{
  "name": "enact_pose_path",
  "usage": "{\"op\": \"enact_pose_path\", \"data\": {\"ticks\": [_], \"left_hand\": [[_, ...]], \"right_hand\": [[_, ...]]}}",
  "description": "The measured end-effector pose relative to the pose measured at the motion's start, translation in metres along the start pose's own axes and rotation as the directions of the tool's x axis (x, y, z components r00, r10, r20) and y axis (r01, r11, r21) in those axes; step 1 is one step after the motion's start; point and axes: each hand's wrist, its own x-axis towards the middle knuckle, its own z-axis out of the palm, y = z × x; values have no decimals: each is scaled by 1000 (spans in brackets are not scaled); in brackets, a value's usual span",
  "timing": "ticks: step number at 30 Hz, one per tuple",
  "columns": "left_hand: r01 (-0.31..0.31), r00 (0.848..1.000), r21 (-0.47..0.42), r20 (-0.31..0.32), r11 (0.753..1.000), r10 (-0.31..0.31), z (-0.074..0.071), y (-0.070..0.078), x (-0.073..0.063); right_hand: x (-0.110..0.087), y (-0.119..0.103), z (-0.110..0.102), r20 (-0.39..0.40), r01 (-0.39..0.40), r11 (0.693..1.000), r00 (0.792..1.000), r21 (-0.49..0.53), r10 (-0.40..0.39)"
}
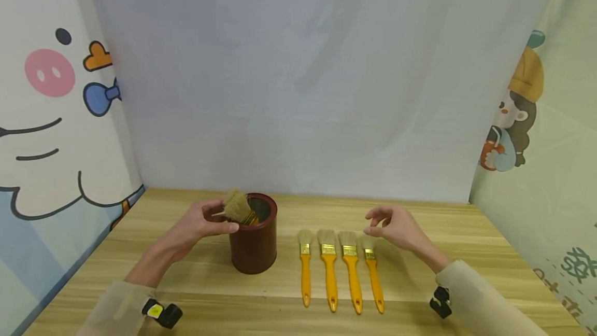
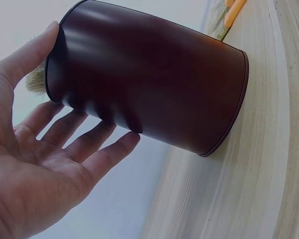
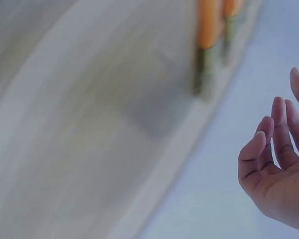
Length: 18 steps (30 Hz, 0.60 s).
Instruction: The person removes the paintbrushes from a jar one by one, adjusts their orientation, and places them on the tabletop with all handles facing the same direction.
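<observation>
Lying nearest the camera, a left sleeve (image 1: 112,302) and a right sleeve (image 1: 482,302) are flanking the scene, each with a small black device at the wrist. Between them, four yellow-handled brushes (image 1: 330,274) are resting in a row on the wooden table (image 1: 219,305), just apart from one another. Their long axes are running roughly away from the person, handle ends near and bristles far; the leftmost brush (image 1: 305,268) is lying nearly straight, while the rightmost brush (image 1: 374,276) is slanting, its handle end toward the right.

Farther on, the right hand (image 1: 396,228) is hovering by the rightmost brush's bristles, its fingers loosely bent and its thumb apart from them. Left of the row, a dark red pot (image 1: 254,250) is standing upright, its long axis vertical and its mouth facing up. The left hand (image 1: 202,222) is touching its left side, fingers spread along the wall and thumb at the rim. A fifth brush (image 1: 237,207) is leaning inside, bristles pointing up and left over the rim toward that hand; the pot's wall is hiding most of its handle.

Behind everything, a pale cloth (image 1: 303,92) is hanging, with a printed sheet (image 1: 42,144) closing each side.
</observation>
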Motion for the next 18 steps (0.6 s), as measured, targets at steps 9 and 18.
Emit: {"op": "enact_pose_path", "data": {"ticks": [9, 18], "left_hand": [[7, 1000, 3, -5, 1000, -7, 1, 0, 1], [4, 1000, 12, -8, 1000, -4, -1, 0, -1]], "right_hand": [[8, -63, 22, 33, 144, 987, 989, 67, -147], [22, -110, 57, 55, 270, 951, 958, 152, -280]]}}
